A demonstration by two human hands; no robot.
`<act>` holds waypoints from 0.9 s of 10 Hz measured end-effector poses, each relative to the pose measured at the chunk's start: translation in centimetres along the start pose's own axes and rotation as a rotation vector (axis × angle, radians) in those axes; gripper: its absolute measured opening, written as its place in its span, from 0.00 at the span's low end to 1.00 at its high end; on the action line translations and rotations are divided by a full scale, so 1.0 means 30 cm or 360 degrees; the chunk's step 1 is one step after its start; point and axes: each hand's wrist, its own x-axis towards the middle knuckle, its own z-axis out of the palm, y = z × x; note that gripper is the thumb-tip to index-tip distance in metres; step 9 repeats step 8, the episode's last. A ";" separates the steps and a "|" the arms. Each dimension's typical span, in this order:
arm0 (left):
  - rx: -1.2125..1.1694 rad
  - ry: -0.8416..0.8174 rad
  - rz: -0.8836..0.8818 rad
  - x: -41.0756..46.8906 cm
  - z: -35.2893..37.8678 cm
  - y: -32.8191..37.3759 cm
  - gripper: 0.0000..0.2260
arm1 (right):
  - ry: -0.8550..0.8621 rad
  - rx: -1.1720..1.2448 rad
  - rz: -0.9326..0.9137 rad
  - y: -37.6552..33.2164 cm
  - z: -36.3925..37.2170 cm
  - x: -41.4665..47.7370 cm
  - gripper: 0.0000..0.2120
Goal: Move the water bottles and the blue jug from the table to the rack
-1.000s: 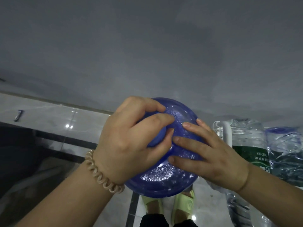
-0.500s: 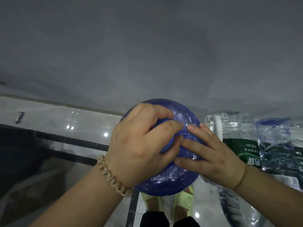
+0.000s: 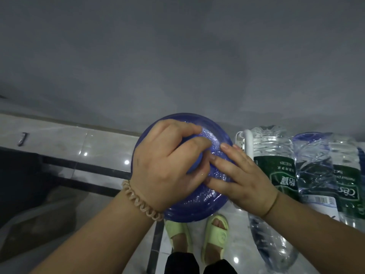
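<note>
Left hand [image 3: 167,165] curled tight round the cap end of the blue jug [image 3: 197,206], fingers wrapped. Right hand [image 3: 243,180] spread flat against the jug's right shoulder, steadying. Jug held in front of the body, above the tiled floor [image 3: 102,147] and 2 green slippers [image 3: 215,234]. Just right: 2 clear water bottles [image 3: 276,155] with green labels, lying side by side.

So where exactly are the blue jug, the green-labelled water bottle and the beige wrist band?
blue jug [image 3: 194,206]: head view, on its bare lower shoulder.
green-labelled water bottle [image 3: 276,171]: head view, on the green label.
beige wrist band [image 3: 141,200]: head view, on the coils at the left wrist.
</note>
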 end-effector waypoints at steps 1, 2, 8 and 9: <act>-0.0004 -0.0008 -0.0032 -0.003 0.000 0.012 0.03 | 0.0000 -0.0012 0.0013 -0.002 0.001 -0.009 0.14; 0.0032 -0.0065 -0.0058 -0.010 -0.011 0.020 0.04 | -0.0025 -0.0020 0.0029 -0.009 -0.008 -0.007 0.17; 0.0474 -0.0585 -0.0283 0.005 -0.163 0.151 0.30 | -0.0520 0.0008 0.0217 -0.112 -0.297 0.092 0.40; 0.0474 -0.0585 -0.0283 0.005 -0.163 0.151 0.30 | -0.0520 0.0008 0.0217 -0.112 -0.297 0.092 0.40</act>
